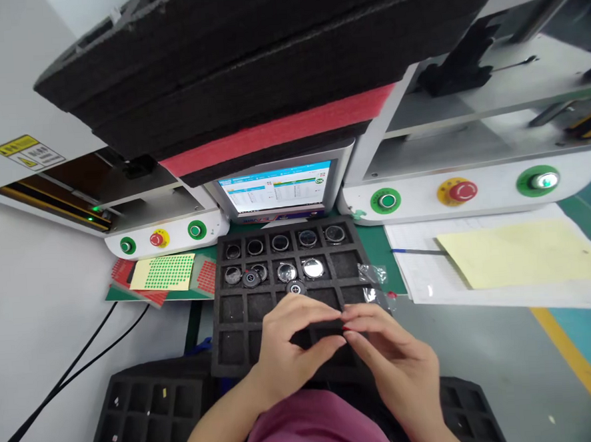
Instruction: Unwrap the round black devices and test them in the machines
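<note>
Both hands meet above the lower right part of a black foam tray (226,352). My left hand (290,345) has its thumb and fingertips bent toward the right ones. My right hand (396,355) is pinched the same way, and a tiny red spot shows between the fingertips; what it belongs to is too small to make out. Round watch bodies, such as the shiny one (313,268), sit in the tray's two upper rows. A black round piece (295,287) lies just beyond my left hand, and another (251,278) rests across two compartments.
Clear plastic film (372,273) lies on the tray's right edge. Behind stand a monitor (278,189) and machines with buttons (462,191). Green dot stickers (168,273) are at left, papers (532,253) at right. Stacked black foam (265,56) overhangs. Another foam tray (147,417) sits lower left.
</note>
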### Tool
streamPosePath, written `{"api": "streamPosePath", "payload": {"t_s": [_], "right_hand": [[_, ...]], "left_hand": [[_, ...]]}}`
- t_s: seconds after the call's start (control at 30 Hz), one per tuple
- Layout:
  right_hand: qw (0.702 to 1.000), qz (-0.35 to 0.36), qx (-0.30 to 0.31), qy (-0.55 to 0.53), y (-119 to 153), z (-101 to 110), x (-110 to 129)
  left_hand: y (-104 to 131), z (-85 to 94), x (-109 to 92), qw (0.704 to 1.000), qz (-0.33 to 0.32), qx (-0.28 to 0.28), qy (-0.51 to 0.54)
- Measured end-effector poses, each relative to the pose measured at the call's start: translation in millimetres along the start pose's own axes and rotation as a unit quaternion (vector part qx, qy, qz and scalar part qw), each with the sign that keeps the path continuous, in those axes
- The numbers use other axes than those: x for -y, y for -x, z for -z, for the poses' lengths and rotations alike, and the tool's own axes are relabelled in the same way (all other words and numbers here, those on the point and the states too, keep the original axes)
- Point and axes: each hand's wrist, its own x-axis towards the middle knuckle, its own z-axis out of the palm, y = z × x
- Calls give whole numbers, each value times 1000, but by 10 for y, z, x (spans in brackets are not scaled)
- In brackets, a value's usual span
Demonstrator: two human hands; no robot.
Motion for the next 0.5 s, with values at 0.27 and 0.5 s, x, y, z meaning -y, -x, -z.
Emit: {"api": "streamPosePath", "payload": {"t_s": [0.27, 0.5], "right_hand": [[988, 134, -27, 69, 26, 19, 12], [990, 97, -82, 69, 107, 11, 61]], "left_hand": [[111, -143, -88, 997, -20, -69, 3], [102, -136, -156, 996, -46, -74, 14]]}}
